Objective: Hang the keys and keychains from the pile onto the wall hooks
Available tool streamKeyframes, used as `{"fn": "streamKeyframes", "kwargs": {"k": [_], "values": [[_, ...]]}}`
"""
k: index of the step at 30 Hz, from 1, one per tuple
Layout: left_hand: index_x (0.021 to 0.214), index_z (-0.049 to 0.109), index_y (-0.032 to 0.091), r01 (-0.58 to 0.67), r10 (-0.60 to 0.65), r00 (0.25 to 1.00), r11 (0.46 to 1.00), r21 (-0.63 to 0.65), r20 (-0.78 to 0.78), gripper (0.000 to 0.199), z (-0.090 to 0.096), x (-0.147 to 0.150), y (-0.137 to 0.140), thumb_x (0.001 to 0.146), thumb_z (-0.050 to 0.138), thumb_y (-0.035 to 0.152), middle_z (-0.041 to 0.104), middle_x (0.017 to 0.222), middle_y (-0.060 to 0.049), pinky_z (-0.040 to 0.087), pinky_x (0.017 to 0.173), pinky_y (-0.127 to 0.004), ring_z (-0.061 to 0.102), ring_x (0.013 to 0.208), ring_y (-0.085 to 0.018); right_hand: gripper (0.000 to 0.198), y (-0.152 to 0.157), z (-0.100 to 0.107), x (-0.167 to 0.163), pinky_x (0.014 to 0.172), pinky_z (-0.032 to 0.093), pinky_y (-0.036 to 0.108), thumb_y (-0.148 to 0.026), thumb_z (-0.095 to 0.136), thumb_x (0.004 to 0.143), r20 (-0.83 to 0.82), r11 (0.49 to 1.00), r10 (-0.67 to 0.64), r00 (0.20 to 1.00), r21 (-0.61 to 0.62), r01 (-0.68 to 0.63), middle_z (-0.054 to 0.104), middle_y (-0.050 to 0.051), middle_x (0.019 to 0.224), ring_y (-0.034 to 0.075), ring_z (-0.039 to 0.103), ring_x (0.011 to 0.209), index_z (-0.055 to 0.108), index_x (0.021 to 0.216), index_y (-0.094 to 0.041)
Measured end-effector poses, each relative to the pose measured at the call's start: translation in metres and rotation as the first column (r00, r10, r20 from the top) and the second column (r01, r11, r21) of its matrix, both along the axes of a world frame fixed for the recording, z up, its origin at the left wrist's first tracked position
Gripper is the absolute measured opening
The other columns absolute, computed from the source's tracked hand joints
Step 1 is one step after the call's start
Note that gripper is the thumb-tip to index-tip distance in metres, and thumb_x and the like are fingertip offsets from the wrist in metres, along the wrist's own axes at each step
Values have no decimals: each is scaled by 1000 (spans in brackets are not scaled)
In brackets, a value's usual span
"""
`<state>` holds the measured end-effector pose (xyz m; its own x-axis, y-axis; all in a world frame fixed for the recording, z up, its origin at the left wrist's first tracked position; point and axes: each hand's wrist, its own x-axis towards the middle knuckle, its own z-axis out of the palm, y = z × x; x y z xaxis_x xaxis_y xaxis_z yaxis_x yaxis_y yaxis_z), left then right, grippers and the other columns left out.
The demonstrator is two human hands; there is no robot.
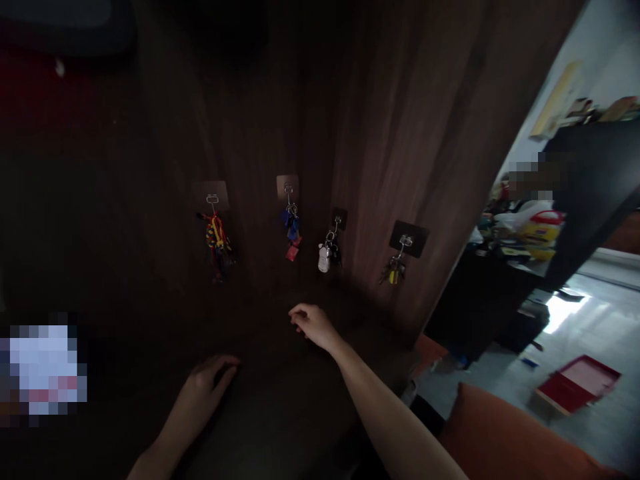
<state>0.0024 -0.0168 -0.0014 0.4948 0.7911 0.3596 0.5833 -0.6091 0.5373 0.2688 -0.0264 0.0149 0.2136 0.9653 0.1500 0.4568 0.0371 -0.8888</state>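
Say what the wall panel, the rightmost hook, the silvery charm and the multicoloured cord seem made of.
Wall panel: dark, matte wood or wood-look laminate, judging by its streaked grain.
Rightmost hook: probably polished metal, given its bright glints.
Silvery charm: metal or glossy plastic; its pale sheen leaves this open.
Multicoloured cord: likely textile, matte, from its loose, bunched strands.

Silvery charm [325, 259], blue-and-red keychain [292, 224]
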Motion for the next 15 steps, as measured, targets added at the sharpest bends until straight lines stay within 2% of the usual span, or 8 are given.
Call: {"fn": "streamKeyframes", "kwargs": {"k": [4, 8, 12, 15], "values": [[86, 66, 26, -33, 33, 999, 999, -2, 10, 20, 3, -1, -1, 84, 46, 32, 71, 90, 1, 53, 81, -31, 67, 86, -19, 17, 9, -1, -12, 67, 46, 29, -19, 52, 77, 193, 999, 17, 981, 43, -26, 69, 2, 78, 18, 64, 74, 68, 83, -24], [87, 65, 25, -98, 98, 995, 995, -16, 12, 21, 4, -6, 1, 85, 45, 29, 71, 92, 1, 51, 82, -32, 66, 89, -19, 22, 18, -9, -27, 83, 44, 33, -18, 50, 79, 329, 996, 46, 943, 62, -71, 68, 5, 98, 20, 61, 95, 66, 94, -23], [87, 65, 25, -140, 141, 990, 990, -18, 26, 21, 1, -11, 4, 85, 44, 28, 70, 92, 0, 51, 81, -33, 65, 89, -20, 37, 17, -19, -43, 98, 35, 40, -22, 50, 82, 486, 991, 50, 873, 83, -102, 58, 7, 122, 23, 47, 119, 55, 119, -24], [89, 64, 24, -143, 143, 989, 990, -3, 44, 21, -1, -10, 5, 85, 44, 26, 70, 93, 0, 49, 83, -34, 65, 90, -19, 44, 14, -25, -52, 106, 22, 49, -30, 49, 85, 611, 983, 104, 785, 56, -174, 46, 6, 137, 25, 31, 132, 46, 129, -30]]}}
